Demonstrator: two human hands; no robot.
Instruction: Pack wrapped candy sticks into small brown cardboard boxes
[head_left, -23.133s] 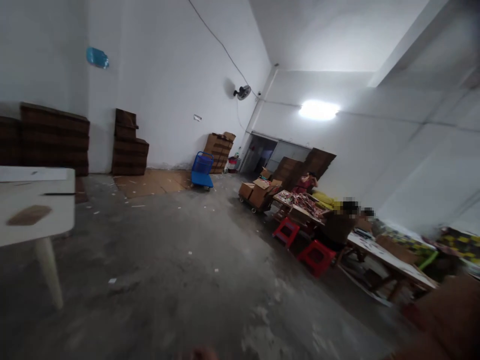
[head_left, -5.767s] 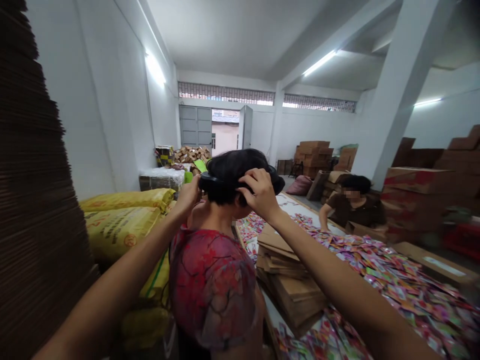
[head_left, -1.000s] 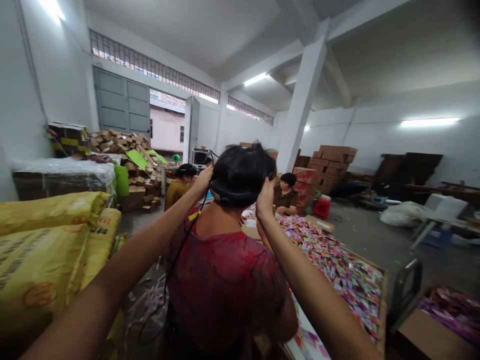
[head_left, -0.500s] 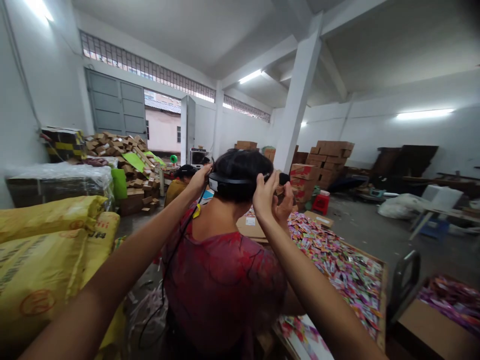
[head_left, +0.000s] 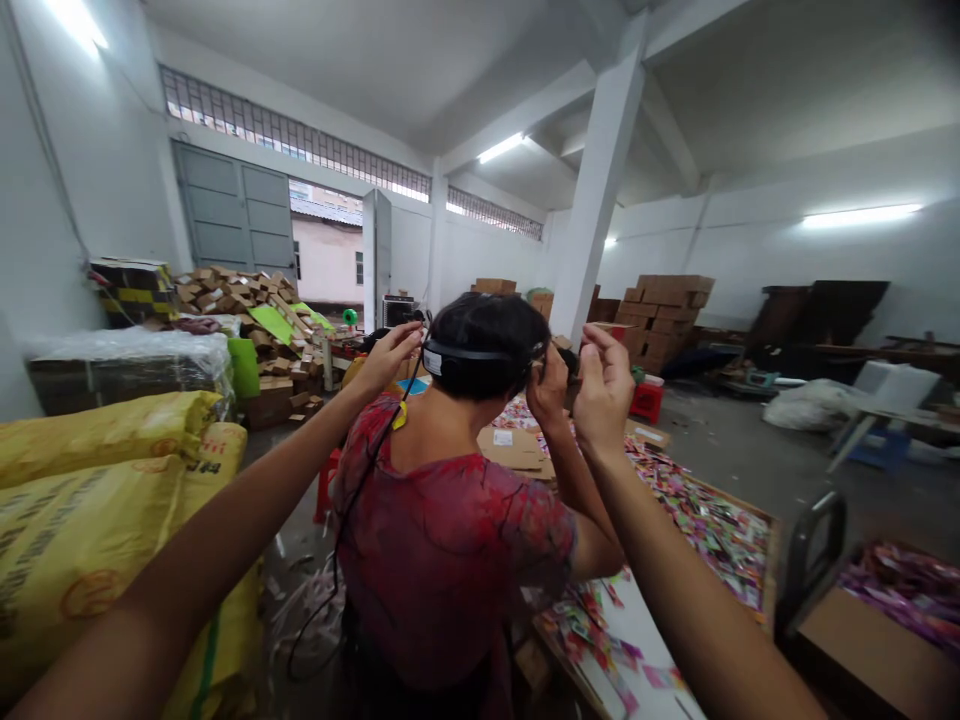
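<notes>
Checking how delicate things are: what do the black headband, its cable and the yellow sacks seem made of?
Black headband: probably plastic or padded fabric, matte; little shine.
Cable: likely plastic- or rubber-sheathed; thin, smoothly curving.
Yellow sacks: probably plastic, perhaps woven; creased, faint sheen.

The left arm [head_left: 247, 515] and right arm [head_left: 675, 555] are bare as far as they show, long and slim, smooth in outline, broadest where the lower edge cuts them off and tapering evenly to slender wrists [head_left: 358, 386]. The left hand [head_left: 391, 356] and right hand [head_left: 602, 398] are bare too, with narrow palms and thin fingers [head_left: 615, 354]. The nails are too small to make out clearly
</notes>
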